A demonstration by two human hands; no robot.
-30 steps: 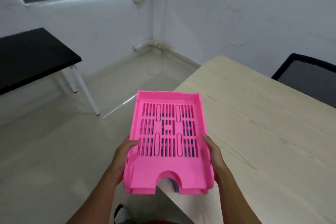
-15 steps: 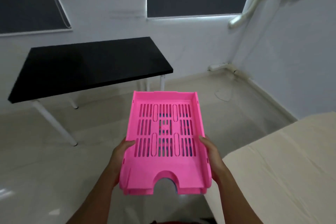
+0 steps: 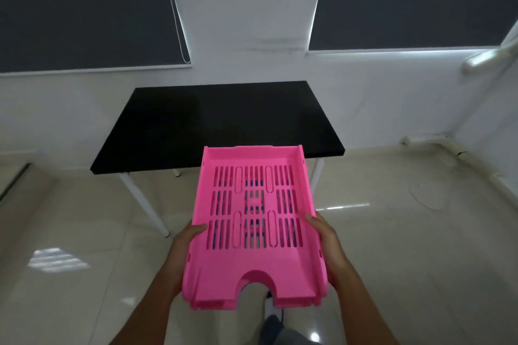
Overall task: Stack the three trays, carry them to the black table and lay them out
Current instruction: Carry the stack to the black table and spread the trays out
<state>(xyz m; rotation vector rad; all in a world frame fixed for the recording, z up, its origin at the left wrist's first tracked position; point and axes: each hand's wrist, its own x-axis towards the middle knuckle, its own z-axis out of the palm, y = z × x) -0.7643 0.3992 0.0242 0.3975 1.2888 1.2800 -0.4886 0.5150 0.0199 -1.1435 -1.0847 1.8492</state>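
Note:
A stack of trays (image 3: 253, 269) with a pink slotted one on top is held in the air in front of me. Dark blue shows through its slots, and further pink edges show under its near rim. My left hand (image 3: 183, 249) grips the stack's left side and my right hand (image 3: 326, 244) grips its right side. The black table (image 3: 218, 120) stands straight ahead against the wall, its top bare. The stack's far end overlaps the table's near edge in the view.
The black table has white legs (image 3: 143, 203) on a glossy pale tiled floor (image 3: 406, 246). Two dark window blinds (image 3: 84, 8) hang on the white wall behind it. A white pipe (image 3: 487, 56) runs along the right wall. My shoe (image 3: 270, 308) shows below the stack.
I have turned left away from the wooden table, which has left the view. The black table has come from the left to straight ahead and nearer. Both hands keep the same hold.

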